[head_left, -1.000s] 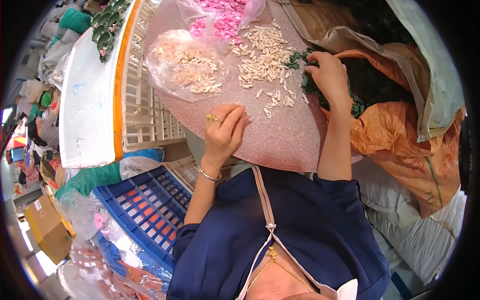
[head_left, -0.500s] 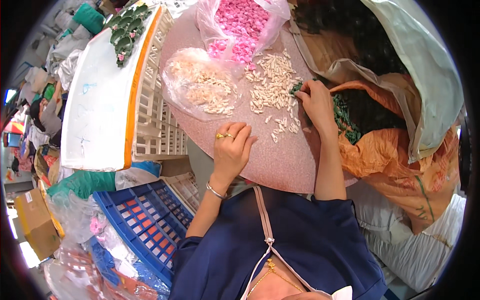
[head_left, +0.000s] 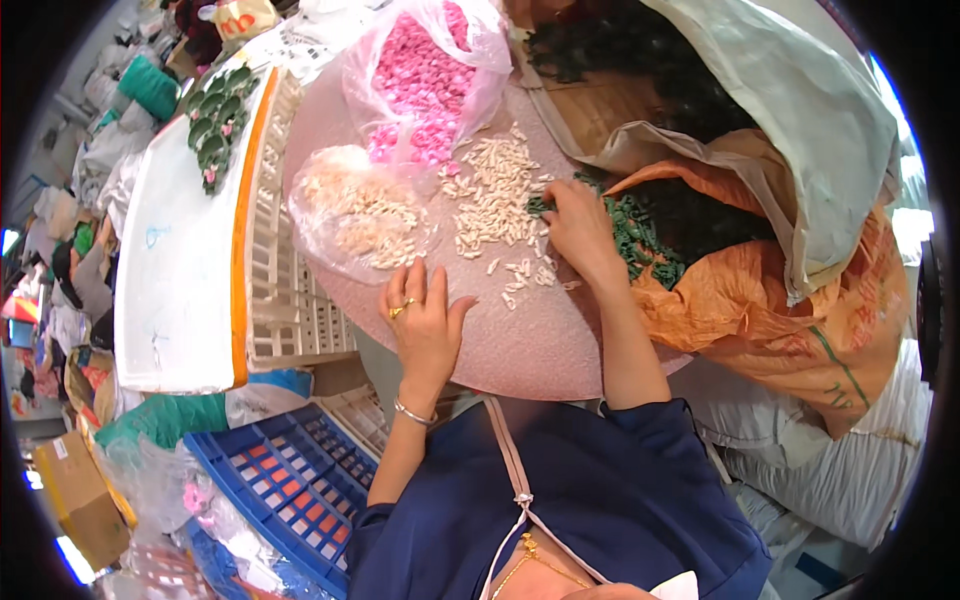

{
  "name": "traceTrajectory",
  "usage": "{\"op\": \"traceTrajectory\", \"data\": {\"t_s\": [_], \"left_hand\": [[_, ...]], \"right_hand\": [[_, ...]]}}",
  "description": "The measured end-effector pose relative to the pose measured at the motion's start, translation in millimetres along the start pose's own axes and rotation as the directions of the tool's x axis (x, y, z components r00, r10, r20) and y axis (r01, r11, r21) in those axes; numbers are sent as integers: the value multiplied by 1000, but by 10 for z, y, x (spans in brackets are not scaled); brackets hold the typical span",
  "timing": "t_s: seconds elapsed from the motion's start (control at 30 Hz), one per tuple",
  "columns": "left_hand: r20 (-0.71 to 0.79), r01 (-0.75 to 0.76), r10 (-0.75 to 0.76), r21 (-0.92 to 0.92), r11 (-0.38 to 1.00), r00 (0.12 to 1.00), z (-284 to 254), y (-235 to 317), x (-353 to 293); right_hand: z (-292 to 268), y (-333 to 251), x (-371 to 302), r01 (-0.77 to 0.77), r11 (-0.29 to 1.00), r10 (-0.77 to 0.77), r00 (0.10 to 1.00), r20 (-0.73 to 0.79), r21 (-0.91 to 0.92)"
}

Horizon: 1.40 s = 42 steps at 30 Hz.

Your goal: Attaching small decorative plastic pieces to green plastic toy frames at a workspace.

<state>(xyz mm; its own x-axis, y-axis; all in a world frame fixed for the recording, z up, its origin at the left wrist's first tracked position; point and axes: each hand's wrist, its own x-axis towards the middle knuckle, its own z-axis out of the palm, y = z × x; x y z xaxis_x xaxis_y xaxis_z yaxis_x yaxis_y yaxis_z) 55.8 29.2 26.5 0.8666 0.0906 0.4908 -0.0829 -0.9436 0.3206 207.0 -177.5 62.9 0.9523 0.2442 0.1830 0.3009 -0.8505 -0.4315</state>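
Note:
My left hand (head_left: 424, 325) lies on the pink table (head_left: 520, 345) with its fingers spread, fingertips close to a clear plastic bag of cream-coloured pieces (head_left: 362, 218). Closed in a pinch, my right hand (head_left: 582, 235) holds a small dark green plastic-looking piece (head_left: 537, 206), partly hidden by the fingers. It is at the right edge of a loose pile of small cream pieces (head_left: 497, 190). Beside the right wrist, green leafy-looking pieces (head_left: 640, 240) spill from the mouth of an orange woven sack (head_left: 770, 315).
A bag of pink pieces (head_left: 425, 75) stands at the table's far side. On the left, a white board (head_left: 180, 270) carrying green pieces with pink dots (head_left: 215, 125) rests by a white crate (head_left: 285, 250). A blue crate (head_left: 285, 480) sits below. A pale sack (head_left: 800, 120) rises at far right.
My left hand has opened from loosely curled fingers to spread ones and reaches nearer the clear bag. My right hand keeps its pinch on the green piece. The whole view has shifted.

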Motion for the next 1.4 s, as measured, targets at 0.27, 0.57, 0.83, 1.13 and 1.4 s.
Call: {"op": "traceTrajectory", "data": {"t_s": [0.27,0.57,0.83,1.13,1.4], "left_hand": [[-1,-26,26,-11,1000,1000,-5,1,0],[9,-34,34,13,999,999,-11,36,25],[14,-35,35,-17,999,999,-31,15,14],[5,-41,42,-91,995,999,-39,35,42],[-34,-7,3,-103,995,999,-93,17,19]], "right_hand": [[2,-67,-6,0,991,6,999,-46,133],[-64,-122,21,5,976,37,981,-192,216],[-196,-572,795,70,997,-75,982,-172,-38],[35,953,2691,-231,944,219,973,-73,-235],[290,1407,3453,-127,990,137,970,201,-61]]}}
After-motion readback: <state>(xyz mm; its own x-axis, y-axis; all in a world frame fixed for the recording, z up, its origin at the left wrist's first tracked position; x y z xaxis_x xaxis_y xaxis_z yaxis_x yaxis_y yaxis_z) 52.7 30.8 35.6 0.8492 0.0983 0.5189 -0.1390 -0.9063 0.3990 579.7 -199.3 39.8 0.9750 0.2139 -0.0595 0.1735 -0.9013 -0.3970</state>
